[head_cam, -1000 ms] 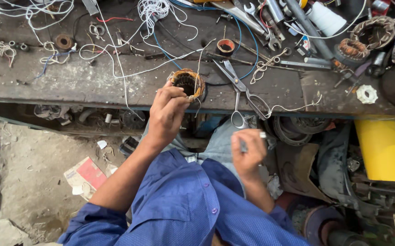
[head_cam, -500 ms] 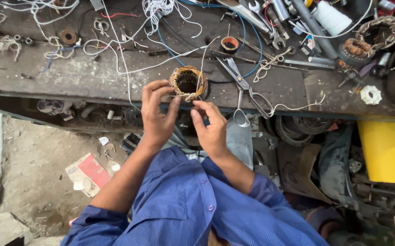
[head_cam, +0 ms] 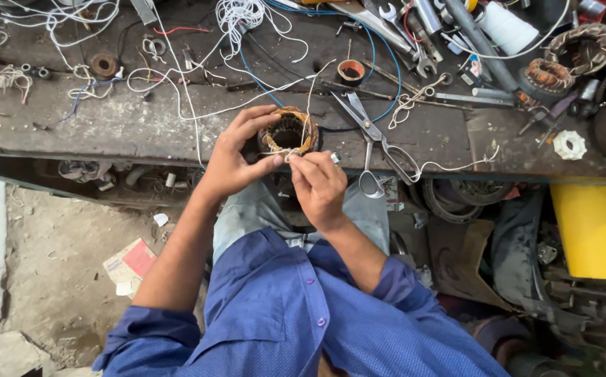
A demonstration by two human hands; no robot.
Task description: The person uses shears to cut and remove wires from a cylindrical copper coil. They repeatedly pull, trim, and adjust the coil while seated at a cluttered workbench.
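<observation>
- Copper-wound stator ring (head_cam: 289,131) sits at the near edge of the bench (head_cam: 107,126), a little above the middle of the head view, with both hands closed in on it.
- Left hand (head_cam: 237,157) cups the ring from the left, its fingers (head_cam: 253,120) curled narrow over the outer rim and the thumb pressed to the near side.
- Right hand (head_cam: 317,183) meets it from just below, fingers (head_cam: 301,159) pinched tight on a thin white lacing cord (head_cam: 308,98) that runs up from the ring's near edge.
- To do this well, I judge the left hand should keep the ring steady on the bench edge while the cord is pulled snug against the windings, without nicking the copper.
- Scissors (head_cam: 376,139) lie open just right of the ring, handles toward the person, within easy reach but close enough for the cord to catch on.
- Loose white wire (head_cam: 240,17) trails from the upper middle of the frame down past the left hand, and could tangle with the cord.
- Small roll of tape (head_cam: 350,71) rests above the ring.
- Spanners (head_cam: 415,42) and other tools crowd the upper right.
- Two more wound stators (head_cam: 582,45) lie at the far upper right.
- White toothed plastic wheel (head_cam: 570,145) sits at the right edge of the bench, with a yellow container (head_cam: 593,230) below it.
</observation>
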